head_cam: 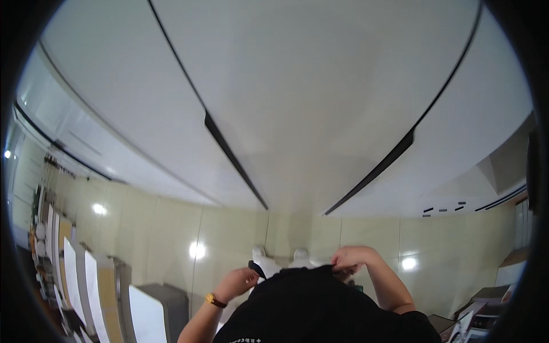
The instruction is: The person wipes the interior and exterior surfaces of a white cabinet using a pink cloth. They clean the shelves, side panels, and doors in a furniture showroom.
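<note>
My left hand [238, 283], with a watch [214, 300] on its wrist, pinches a dark flap of cloth at the left side of my black shirt [309, 300]. On the other side, my right hand [349, 258] grips the lower edge of the same shirt. Parts of the fingers of both hands are hidden. Below the hem, my white shoes [301, 254] stand on the tiled floor. In front of me rises a tall white cabinet door [300, 107].
Long black recessed grips [233, 156] run along the seams between white door panels. Grey units with white tops [148, 313] stand behind me on the left. Boxes or printed items [467, 323] sit at the lower right. Pale glossy tiles [167, 240] reflect the lights.
</note>
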A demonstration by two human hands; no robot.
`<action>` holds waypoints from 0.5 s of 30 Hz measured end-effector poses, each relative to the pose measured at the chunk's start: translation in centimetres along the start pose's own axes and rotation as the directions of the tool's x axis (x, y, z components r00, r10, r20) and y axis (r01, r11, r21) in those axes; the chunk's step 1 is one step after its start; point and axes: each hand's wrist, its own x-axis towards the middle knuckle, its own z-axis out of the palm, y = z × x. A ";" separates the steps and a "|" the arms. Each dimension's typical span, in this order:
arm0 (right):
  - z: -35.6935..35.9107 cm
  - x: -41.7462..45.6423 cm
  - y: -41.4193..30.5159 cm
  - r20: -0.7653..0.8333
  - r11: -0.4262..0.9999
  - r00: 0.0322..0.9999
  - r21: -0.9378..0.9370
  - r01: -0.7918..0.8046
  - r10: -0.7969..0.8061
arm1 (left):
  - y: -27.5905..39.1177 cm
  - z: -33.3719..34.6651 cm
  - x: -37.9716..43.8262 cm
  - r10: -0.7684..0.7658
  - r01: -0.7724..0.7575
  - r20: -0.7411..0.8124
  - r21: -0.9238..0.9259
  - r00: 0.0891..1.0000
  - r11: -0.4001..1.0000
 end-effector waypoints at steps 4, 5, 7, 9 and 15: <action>-1.5 1.7 5.7 0.097 0.968 0.995 -0.252 0.026 -0.001 | -0.4 0.5 2.9 0.114 -0.115 0.018 0.054 0.993 0.992; -2.1 2.1 7.4 0.047 0.961 0.998 -0.268 0.059 -0.048 | -1.5 0.9 4.1 0.082 -0.083 0.146 0.004 0.986 0.997; -3.5 0.1 8.4 -0.272 0.983 0.947 0.012 0.181 -0.171 | -0.4 1.8 5.3 0.142 -0.133 0.130 -0.072 0.981 0.988; -3.1 -8.3 2.7 -0.571 0.860 0.715 0.030 0.510 -0.404 | -2.3 4.0 6.9 0.057 0.071 0.336 -0.356 0.940 0.932; -4.3 -24.2 -3.2 -0.844 0.473 -0.350 -0.522 0.710 -0.406 | 2.0 3.6 8.2 0.098 0.100 0.358 -0.496 0.929 0.862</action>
